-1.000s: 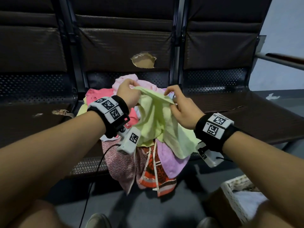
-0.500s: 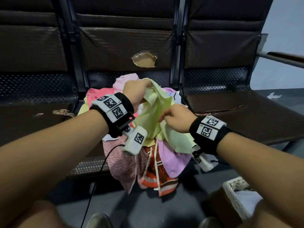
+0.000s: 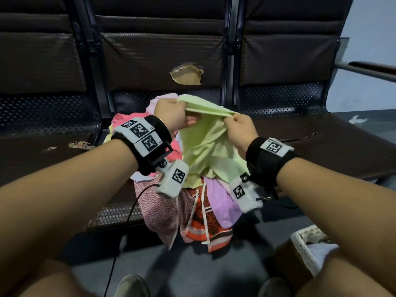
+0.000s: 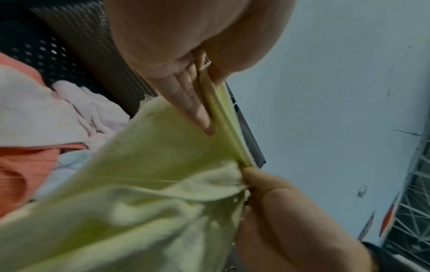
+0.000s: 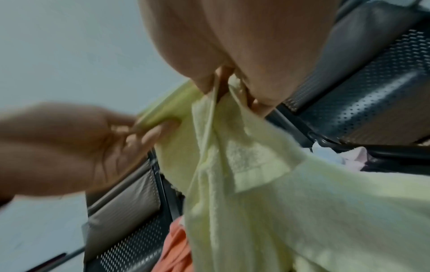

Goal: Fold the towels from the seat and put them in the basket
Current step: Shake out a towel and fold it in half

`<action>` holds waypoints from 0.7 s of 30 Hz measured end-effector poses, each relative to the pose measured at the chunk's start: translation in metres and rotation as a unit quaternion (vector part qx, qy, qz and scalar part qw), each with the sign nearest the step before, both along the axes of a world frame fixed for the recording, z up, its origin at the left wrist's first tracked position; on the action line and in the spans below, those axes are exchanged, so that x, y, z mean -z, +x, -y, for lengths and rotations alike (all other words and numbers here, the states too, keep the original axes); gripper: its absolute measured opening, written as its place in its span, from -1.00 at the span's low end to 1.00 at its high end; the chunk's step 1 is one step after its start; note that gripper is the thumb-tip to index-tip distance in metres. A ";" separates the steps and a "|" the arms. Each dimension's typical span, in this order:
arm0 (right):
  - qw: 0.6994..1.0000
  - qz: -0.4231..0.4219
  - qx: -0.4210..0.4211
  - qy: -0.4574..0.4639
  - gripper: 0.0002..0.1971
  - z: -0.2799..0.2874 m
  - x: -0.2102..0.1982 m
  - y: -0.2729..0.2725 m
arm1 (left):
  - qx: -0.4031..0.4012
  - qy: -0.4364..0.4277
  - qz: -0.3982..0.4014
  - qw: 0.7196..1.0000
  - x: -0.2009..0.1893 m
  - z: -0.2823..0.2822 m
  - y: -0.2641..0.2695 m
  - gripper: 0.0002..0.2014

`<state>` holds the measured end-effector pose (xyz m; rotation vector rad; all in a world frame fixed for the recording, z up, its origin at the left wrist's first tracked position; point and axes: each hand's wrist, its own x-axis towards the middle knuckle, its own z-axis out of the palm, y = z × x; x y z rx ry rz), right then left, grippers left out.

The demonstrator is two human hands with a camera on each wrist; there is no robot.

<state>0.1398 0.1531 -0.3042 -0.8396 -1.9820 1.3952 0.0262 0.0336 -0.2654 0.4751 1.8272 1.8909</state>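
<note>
A pale yellow-green towel point(image 3: 205, 138) hangs above the pile on the middle seat. My left hand point(image 3: 171, 114) pinches its top edge at the left; my right hand point(image 3: 240, 129) pinches the same edge at the right, so the edge is stretched between them. The left wrist view shows the towel point(image 4: 139, 184) with its hem held between my left fingers point(image 4: 193, 103). In the right wrist view the towel point(image 5: 267, 193) drops from my right fingers point(image 5: 256, 106). Below lies the pile of towels point(image 3: 192, 206): pink, purple, orange-patterned. The white basket point(image 3: 308, 247) stands on the floor at lower right.
A row of dark brown seats point(image 3: 321, 142) has perforated metal backs, and the middle backrest has a torn hole point(image 3: 186, 75). A cable point(image 3: 126, 221) hangs from my left wrist. My shoes point(image 3: 132, 286) rest on the grey floor. A rail point(image 3: 368, 69) runs at the right.
My right hand has moved up from lower on the yellow-green towel to its top edge, close to my left hand. The left hand has risen slightly, and the towel hangs higher.
</note>
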 end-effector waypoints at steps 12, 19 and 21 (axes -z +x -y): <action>0.836 0.292 -0.181 0.429 -0.77 -0.009 0.016 0.020 | -0.090 0.020 -0.022 0.995 -0.002 0.012 -0.023 -0.65; 0.866 0.340 -0.114 0.348 -0.56 -0.026 0.010 0.032 | -0.130 0.000 -0.072 0.989 0.007 0.025 -0.038 -0.86; 0.922 0.252 -0.088 0.281 -0.61 -0.030 0.002 0.032 | -0.138 -0.013 -0.104 0.985 0.010 0.029 -0.042 -0.87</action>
